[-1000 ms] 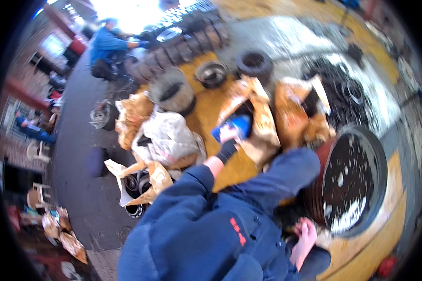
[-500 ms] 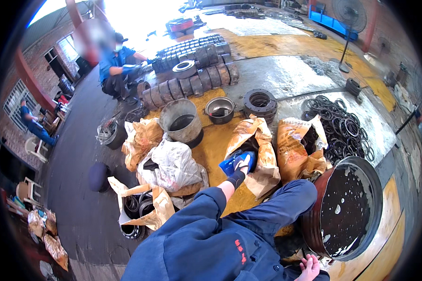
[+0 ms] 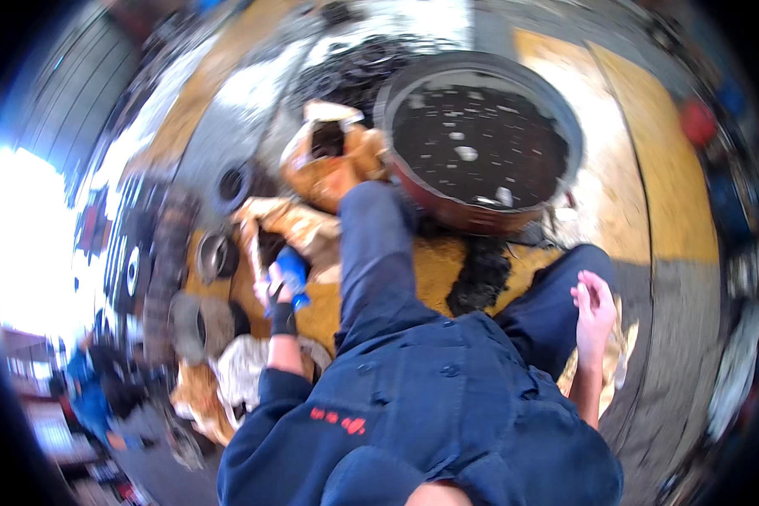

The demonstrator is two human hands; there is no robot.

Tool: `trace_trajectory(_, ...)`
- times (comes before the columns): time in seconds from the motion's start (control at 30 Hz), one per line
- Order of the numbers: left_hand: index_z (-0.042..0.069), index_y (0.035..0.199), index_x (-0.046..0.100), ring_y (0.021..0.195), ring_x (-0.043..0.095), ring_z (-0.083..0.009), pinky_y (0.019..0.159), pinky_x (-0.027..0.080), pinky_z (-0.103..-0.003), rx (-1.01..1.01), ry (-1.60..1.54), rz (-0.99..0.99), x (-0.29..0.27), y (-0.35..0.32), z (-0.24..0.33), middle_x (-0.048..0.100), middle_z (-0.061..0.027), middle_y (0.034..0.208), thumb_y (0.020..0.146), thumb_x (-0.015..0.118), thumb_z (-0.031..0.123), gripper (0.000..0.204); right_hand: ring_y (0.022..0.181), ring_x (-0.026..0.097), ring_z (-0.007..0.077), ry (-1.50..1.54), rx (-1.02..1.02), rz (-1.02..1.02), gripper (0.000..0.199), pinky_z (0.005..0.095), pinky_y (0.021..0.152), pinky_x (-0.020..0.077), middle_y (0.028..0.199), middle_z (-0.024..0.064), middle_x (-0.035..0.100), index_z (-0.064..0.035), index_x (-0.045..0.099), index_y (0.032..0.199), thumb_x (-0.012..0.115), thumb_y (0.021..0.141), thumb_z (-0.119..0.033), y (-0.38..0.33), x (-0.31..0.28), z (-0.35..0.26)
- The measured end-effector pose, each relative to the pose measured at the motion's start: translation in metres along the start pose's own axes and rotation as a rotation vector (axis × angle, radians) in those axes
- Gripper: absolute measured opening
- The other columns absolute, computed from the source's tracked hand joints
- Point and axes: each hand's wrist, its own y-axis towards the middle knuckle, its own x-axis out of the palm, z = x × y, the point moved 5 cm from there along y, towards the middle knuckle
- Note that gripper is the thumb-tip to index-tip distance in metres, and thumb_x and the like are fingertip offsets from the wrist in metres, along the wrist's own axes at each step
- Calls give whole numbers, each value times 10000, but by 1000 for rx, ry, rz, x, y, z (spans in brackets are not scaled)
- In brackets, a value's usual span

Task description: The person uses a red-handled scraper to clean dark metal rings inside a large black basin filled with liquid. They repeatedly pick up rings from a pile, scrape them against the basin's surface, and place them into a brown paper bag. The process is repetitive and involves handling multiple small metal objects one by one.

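Observation:
My left hand (image 3: 277, 288), with a black band at the wrist, is at the mouth of an open brown paper sack (image 3: 316, 236). Something bright blue (image 3: 293, 271), perhaps part of a glove, shows at its fingers; motion blur hides their shape and any grip. My right hand (image 3: 594, 305) is bare and raised beside my right knee, fingers loosely bent and partly apart, holding nothing. Between and beyond my knees stands a large round drum (image 3: 481, 221), its dark liquid dotted with pale flecks. A second paper sack (image 3: 308, 173) leans near the drum.
Black rings (image 3: 358, 67) lie heaped behind the drum. At left are a metal pot (image 3: 218, 255), a grey bucket (image 3: 196, 327), a white plastic bag (image 3: 249, 367) and a row of dark cylinders (image 3: 164, 278). A co-worker in blue (image 3: 88, 392) is blurred at far left.
My view has swung to the right and down, bringing the drum to the upper middle. My right hand has risen beside my knee. My left hand remains by the same sack.

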Motion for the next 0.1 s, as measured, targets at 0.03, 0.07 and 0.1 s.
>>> trace_trajectory(0.03,-44,1303,576,942,703,-324,829,560,-399,255,-27,175,-13,2,15,669,-269,1184,884,684,587,765,992,649,126,20,-48,86,245,265,905,535,1173,61,672,14,631,1235,621,994,-32,3,-11,4)
trace_trajectory(0.07,-60,1383,510,1010,690,-344,865,556,-394,496,-50,350,-26,13,18,640,-298,1243,888,681,590,835,1001,651,131,29,-82,150,252,269,911,535,1178,65,672,13,630,1238,625,989,-22,2,-20,11)
trace_trajectory(0.1,-60,1383,510,1010,690,-344,865,556,-394,568,-50,300,-13,1,42,640,-298,1243,888,681,590,835,999,653,145,-161,-215,299,261,278,921,531,1170,82,672,-6,634,1245,636,990,-61,2,-41,12)
